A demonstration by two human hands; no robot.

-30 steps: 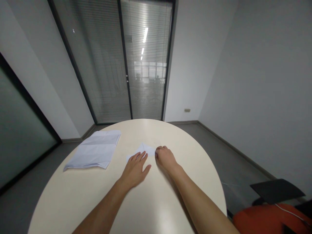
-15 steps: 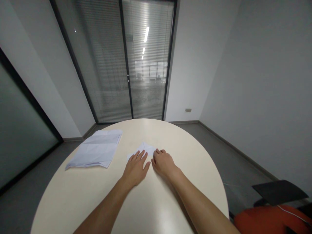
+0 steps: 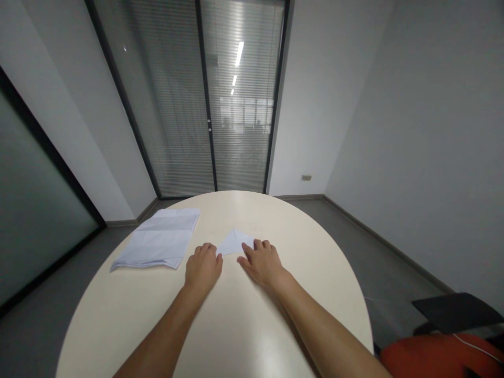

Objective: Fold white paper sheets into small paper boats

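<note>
A small sheet of white paper [image 3: 235, 241], folded to a point at its far edge, lies flat near the middle of the table. At its left corner is my left hand [image 3: 203, 268], fingers curled and thumb close to them, closed on the paper's edge. My right hand [image 3: 263, 261] rests over the right part of the paper, with thumb and index finger apart and fingertips on it. The paper's right corner is hidden beneath that hand.
A stack of creased white paper sheets [image 3: 157, 239] lies on the left of the round cream table [image 3: 232, 336]. An orange and black chair [image 3: 437, 354] stands at the lower right. Beyond the table are glass panels with blinds [image 3: 181, 142].
My left hand has slid left from on top of the folded paper to its left corner, its fingers now curled. My right hand's thumb and index finger have spread apart. More paper shows.
</note>
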